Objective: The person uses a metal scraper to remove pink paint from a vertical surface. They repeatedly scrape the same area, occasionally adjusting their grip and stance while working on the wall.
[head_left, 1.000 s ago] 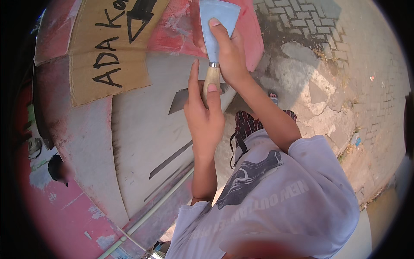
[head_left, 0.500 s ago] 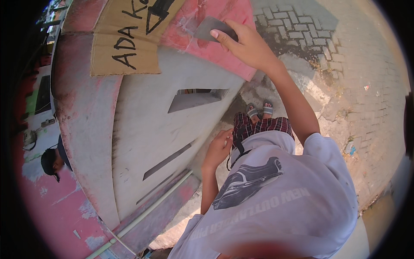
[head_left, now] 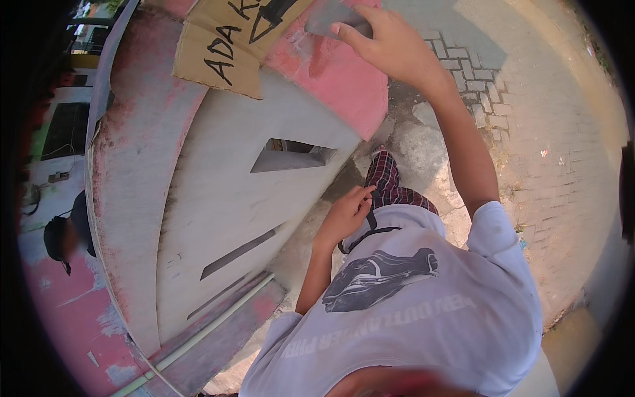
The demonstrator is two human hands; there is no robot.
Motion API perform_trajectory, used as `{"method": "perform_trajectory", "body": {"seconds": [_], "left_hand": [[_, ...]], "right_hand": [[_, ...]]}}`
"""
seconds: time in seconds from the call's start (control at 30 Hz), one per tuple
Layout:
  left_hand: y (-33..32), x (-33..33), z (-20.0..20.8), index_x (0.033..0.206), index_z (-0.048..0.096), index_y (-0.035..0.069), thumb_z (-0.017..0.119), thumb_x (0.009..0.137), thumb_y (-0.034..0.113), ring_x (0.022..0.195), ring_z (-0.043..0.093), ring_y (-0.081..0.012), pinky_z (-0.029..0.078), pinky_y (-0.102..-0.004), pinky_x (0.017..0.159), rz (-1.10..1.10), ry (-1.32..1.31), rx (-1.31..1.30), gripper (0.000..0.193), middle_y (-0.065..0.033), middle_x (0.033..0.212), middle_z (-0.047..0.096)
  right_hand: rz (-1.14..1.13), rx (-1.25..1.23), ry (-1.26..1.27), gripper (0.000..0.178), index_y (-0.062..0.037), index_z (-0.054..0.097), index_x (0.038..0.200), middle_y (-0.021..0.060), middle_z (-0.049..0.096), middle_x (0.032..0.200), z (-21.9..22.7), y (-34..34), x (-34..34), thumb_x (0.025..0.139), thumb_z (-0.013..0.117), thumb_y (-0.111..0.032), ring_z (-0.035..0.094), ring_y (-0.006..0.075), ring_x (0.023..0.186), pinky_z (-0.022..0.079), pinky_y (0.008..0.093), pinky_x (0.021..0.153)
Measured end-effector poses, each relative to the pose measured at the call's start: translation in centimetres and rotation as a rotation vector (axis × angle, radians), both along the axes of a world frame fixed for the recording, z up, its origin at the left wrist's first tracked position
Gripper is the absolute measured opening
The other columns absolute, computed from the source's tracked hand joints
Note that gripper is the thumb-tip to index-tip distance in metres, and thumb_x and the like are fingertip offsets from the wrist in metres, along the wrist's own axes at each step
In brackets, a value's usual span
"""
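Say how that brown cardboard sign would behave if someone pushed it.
The cardboard sign looks thin and sheet-like, so it is probably light for its size. It should be fairly stiff yet apt to crease, judging by its uneven lower edge. Being flat, it seems unlikely to roll.
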State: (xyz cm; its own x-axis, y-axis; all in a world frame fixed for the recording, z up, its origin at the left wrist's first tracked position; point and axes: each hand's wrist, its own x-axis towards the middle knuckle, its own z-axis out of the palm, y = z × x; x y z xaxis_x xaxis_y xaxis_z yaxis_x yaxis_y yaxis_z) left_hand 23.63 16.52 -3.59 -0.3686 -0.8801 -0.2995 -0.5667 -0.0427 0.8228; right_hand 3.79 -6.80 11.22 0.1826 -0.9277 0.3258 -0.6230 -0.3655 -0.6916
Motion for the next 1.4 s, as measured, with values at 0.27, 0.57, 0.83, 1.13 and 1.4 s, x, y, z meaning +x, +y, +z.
{"method": "perform_trajectory", "body": {"seconds": [0.27, 0.57, 0.83, 1.13, 1.4], "left_hand": [[-5.1, -3.2, 2.7, 0.136, 0.057, 0.001, 0.054, 0.099, 0.005, 0.100, 0.065, -0.0274, 0.051, -0.0358, 0.089, 0.020, 0.219, -0.160, 0.038, -0.0147, 0.118, 0.062], [-13.6, -10.4, 0.1, 0.154, 0.032, -0.003, 0.063, 0.088, 0.000, 0.139, 0.040, -0.0442, 0.034, -0.0516, 0.114, 0.394, -0.026, -0.859, 0.073, -0.0243, 0.156, 0.031], [-18.8, -14.0, -1.7, 0.151, 0.037, -0.005, 0.066, 0.081, -0.001, 0.144, 0.038, -0.0460, 0.023, -0.0613, 0.119, 0.756, -0.236, -1.105, 0.077, -0.0231, 0.153, 0.040], [-22.7, -16.5, 2.7, 0.147, 0.045, -0.007, 0.062, 0.085, 0.003, 0.145, 0.037, -0.0477, 0.031, -0.0591, 0.116, 1.039, -0.112, -1.180, 0.065, -0.0271, 0.155, 0.040], [-27.1, -18.9, 2.7, 0.149, 0.039, -0.009, 0.056, 0.078, -0.007, 0.148, 0.030, -0.0491, 0.028, -0.0584, 0.118, 1.148, -0.111, -1.184, 0.073, -0.0283, 0.160, 0.032]], "right_hand": [[-0.365, 0.008, 0.147, 0.045, 0.0053, 0.059, 0.121, 0.0277, 0.068, 0.089, -0.9, -5.0, -7.0, 0.096, 0.054, -0.032, 0.068, 0.0409, 0.087, 0.052, 0.0497, 0.079], [0.452, 0.756, -0.165, 0.024, 0.0090, 0.050, 0.106, 0.0254, 0.063, 0.087, -7.5, 1.1, -4.6, 0.098, 0.046, -0.013, 0.067, 0.0328, 0.074, 0.053, 0.0471, 0.068], [0.741, 0.656, -0.179, 0.026, 0.0089, 0.051, 0.114, 0.0260, 0.058, 0.096, -5.4, -2.7, -5.5, 0.096, 0.049, -0.010, 0.064, 0.0391, 0.070, 0.051, 0.0472, 0.073], [0.942, 0.855, -0.243, 0.051, -0.0032, 0.043, 0.148, 0.0120, 0.045, 0.118, -1.4, -6.4, -6.9, 0.097, 0.050, 0.000, 0.060, 0.0123, 0.075, 0.051, 0.0280, 0.056], [0.842, 0.929, -0.105, 0.048, -0.0035, 0.040, 0.151, 0.0059, 0.056, 0.097, -0.7, -10.3, -10.2, 0.106, 0.051, -0.013, 0.055, 0.0097, 0.064, 0.046, 0.0241, 0.052]]}}
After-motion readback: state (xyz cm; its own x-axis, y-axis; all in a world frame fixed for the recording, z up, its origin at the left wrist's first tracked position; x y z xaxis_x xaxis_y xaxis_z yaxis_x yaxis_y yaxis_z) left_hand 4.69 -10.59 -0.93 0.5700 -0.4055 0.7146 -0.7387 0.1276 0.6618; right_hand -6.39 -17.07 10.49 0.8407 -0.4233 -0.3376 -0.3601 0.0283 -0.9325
